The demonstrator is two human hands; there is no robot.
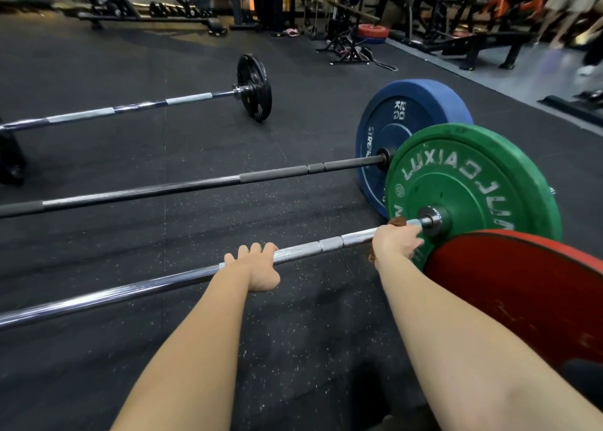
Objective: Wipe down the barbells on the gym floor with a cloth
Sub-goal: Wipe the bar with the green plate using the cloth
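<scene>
Three barbells lie side by side on the black rubber floor. The nearest one has a silver bar (310, 249) and a green plate (473, 182) at its right end. My left hand (257, 265) grips this bar near its middle, fingers curled over the top. My right hand (396, 241) grips the bar just short of the green plate's collar, with a brown cloth (396, 222) wrapped round the bar under the palm. Most of the cloth is hidden by the hand. The middle barbell (195, 185) is dark with a blue plate (401, 120). The far barbell (130, 107) carries a black plate (254, 86).
A red plate (522, 290) leans in the near right, in front of the green one. Benches, racks and a dumbbell row (179, 9) line the back wall. A stand with a red plate (373, 30) sits at the back right. A person's legs (574, 9) show at the top right.
</scene>
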